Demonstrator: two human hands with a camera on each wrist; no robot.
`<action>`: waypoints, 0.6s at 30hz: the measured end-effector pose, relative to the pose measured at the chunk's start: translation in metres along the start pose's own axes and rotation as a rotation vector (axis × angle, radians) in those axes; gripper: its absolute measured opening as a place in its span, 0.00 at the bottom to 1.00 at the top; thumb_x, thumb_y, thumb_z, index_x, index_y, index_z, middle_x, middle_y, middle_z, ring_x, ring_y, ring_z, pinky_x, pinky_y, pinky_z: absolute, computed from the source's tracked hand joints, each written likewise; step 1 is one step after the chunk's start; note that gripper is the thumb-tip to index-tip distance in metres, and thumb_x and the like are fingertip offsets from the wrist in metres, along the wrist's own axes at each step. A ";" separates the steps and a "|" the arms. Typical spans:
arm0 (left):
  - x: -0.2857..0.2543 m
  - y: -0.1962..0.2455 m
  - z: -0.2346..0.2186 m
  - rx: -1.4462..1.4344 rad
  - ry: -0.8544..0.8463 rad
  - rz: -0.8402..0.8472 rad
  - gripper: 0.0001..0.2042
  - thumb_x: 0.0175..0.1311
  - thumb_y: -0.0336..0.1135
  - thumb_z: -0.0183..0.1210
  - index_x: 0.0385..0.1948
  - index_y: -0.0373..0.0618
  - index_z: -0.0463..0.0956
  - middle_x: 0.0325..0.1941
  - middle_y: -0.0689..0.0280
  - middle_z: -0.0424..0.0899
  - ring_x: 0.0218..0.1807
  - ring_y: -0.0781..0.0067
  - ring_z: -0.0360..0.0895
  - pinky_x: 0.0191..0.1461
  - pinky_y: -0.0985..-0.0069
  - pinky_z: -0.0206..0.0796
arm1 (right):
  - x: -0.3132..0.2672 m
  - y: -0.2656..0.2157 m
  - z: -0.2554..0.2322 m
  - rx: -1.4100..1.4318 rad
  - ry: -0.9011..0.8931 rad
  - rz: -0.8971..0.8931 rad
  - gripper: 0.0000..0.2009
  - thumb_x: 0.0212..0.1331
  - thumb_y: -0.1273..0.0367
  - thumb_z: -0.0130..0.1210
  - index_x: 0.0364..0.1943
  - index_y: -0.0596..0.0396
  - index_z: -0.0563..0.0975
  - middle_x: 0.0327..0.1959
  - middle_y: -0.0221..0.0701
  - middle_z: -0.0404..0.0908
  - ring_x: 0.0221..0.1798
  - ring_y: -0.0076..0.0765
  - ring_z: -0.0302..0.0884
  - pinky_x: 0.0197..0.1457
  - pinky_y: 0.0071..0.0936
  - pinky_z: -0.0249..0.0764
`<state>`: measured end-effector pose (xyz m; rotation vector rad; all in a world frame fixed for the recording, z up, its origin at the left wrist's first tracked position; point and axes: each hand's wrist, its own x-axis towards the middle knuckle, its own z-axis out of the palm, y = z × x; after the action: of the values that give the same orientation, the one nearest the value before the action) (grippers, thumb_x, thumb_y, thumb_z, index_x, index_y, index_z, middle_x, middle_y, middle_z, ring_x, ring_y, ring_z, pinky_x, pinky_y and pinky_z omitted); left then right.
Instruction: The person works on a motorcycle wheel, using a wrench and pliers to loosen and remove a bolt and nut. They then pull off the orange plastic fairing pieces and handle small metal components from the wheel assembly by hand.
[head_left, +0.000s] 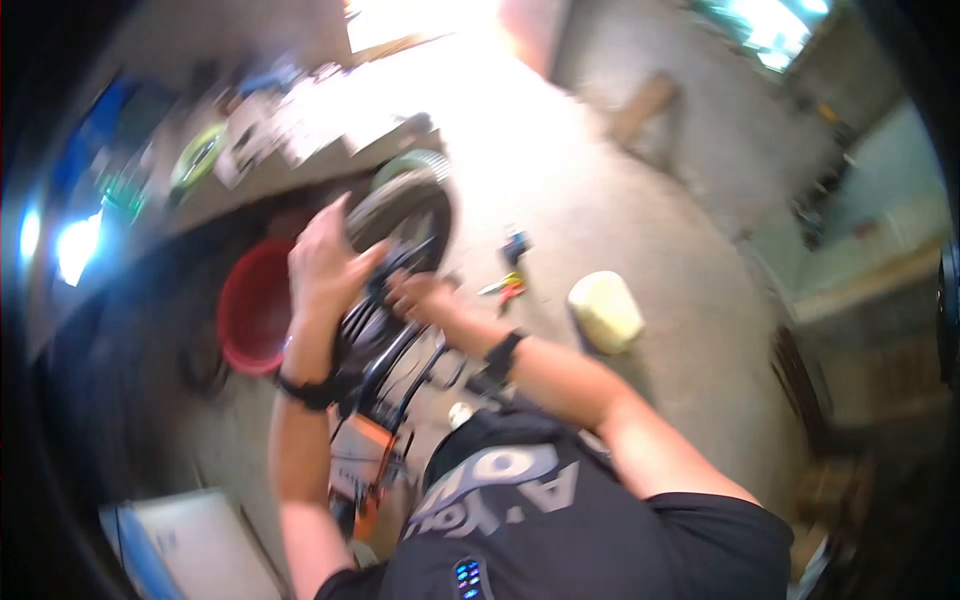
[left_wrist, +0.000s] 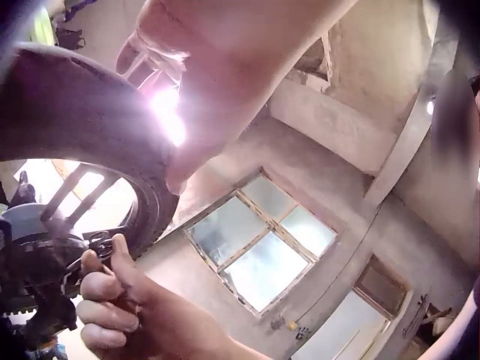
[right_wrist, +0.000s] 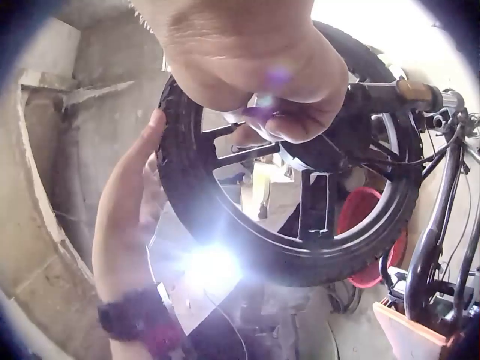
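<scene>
Floor [head_left: 700,335], greyish, stretches around the wheel [right_wrist: 313,199] in front of the person; a four-paned window [left_wrist: 262,236] lies beyond it. In the head view, a red basin [head_left: 236,325] sits left of the wheel, a pale yellow container [head_left: 607,312] right of it, contents unclear. The left hand [head_left: 325,262] spreads wide against the wheel; the right hand [head_left: 428,298] curls near its centre, whether holding anything I cannot tell.

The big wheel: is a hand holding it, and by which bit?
The left hand touches the tyre at its outer edge; whether it grips cannot be told. The right hand curls near the hub; any hold is hidden.
</scene>
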<state>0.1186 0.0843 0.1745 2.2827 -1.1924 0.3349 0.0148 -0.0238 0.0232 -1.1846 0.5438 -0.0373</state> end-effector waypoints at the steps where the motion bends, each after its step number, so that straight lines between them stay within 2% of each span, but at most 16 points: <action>1: 0.008 -0.002 0.006 0.009 -0.020 0.051 0.36 0.49 0.49 0.72 0.60 0.42 0.73 0.56 0.52 0.81 0.59 0.50 0.78 0.61 0.60 0.71 | -0.014 -0.015 0.003 -0.024 -0.004 0.015 0.26 0.69 0.44 0.52 0.38 0.56 0.81 0.26 0.30 0.80 0.25 0.22 0.71 0.25 0.22 0.64; 2: 0.015 0.011 0.002 0.023 -0.102 -0.018 0.35 0.49 0.49 0.72 0.59 0.40 0.75 0.54 0.53 0.82 0.58 0.51 0.78 0.61 0.60 0.71 | -0.012 -0.013 0.003 0.037 -0.012 -0.005 0.26 0.68 0.45 0.54 0.36 0.57 0.81 0.23 0.30 0.79 0.20 0.23 0.68 0.22 0.23 0.62; 3: 0.019 0.011 0.005 0.032 -0.098 -0.016 0.35 0.49 0.49 0.72 0.59 0.40 0.75 0.54 0.54 0.82 0.58 0.51 0.78 0.60 0.60 0.71 | -0.004 -0.007 0.006 0.054 0.033 0.030 0.25 0.68 0.47 0.56 0.34 0.59 0.81 0.20 0.30 0.78 0.18 0.22 0.66 0.21 0.22 0.60; 5: 0.026 0.024 -0.003 0.074 -0.179 -0.097 0.32 0.49 0.46 0.72 0.56 0.39 0.78 0.54 0.55 0.83 0.58 0.52 0.78 0.60 0.61 0.71 | -0.013 -0.012 0.007 0.054 0.019 -0.015 0.26 0.68 0.46 0.57 0.33 0.59 0.81 0.20 0.30 0.78 0.18 0.19 0.66 0.19 0.21 0.60; 6: 0.024 0.024 -0.004 0.097 -0.183 -0.105 0.31 0.49 0.45 0.71 0.56 0.39 0.78 0.54 0.54 0.83 0.58 0.52 0.78 0.60 0.60 0.71 | -0.012 -0.005 0.011 0.051 0.019 -0.053 0.26 0.67 0.45 0.57 0.33 0.58 0.80 0.20 0.28 0.77 0.17 0.19 0.65 0.18 0.20 0.60; 9: 0.024 0.024 0.002 0.155 -0.173 -0.078 0.30 0.52 0.44 0.71 0.57 0.39 0.77 0.55 0.57 0.82 0.57 0.53 0.78 0.60 0.61 0.70 | -0.011 -0.006 0.009 0.061 0.005 -0.011 0.25 0.67 0.45 0.57 0.34 0.56 0.80 0.21 0.25 0.77 0.18 0.16 0.64 0.19 0.18 0.60; 14: 0.008 0.022 -0.001 0.129 -0.130 -0.094 0.28 0.55 0.41 0.70 0.58 0.40 0.76 0.54 0.57 0.82 0.57 0.52 0.77 0.60 0.61 0.69 | -0.010 -0.007 0.005 0.060 0.003 -0.038 0.25 0.67 0.45 0.57 0.33 0.57 0.80 0.21 0.26 0.77 0.17 0.18 0.64 0.19 0.19 0.60; 16: -0.021 0.009 -0.004 0.064 0.043 -0.029 0.27 0.56 0.38 0.69 0.58 0.40 0.76 0.54 0.55 0.81 0.57 0.51 0.77 0.61 0.60 0.68 | -0.009 -0.002 0.008 0.071 0.019 -0.072 0.26 0.67 0.45 0.57 0.30 0.58 0.81 0.19 0.29 0.77 0.15 0.20 0.64 0.18 0.21 0.60; 18: -0.073 -0.007 -0.005 -0.114 0.181 -0.105 0.29 0.57 0.34 0.68 0.62 0.40 0.73 0.57 0.51 0.79 0.59 0.46 0.75 0.64 0.60 0.66 | -0.009 0.002 0.008 0.105 -0.001 -0.071 0.27 0.67 0.44 0.55 0.30 0.58 0.81 0.18 0.28 0.76 0.17 0.20 0.65 0.19 0.22 0.60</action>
<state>0.0826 0.1401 0.1433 2.1567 -0.9725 0.4139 0.0097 -0.0126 0.0268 -1.1014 0.4927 -0.1247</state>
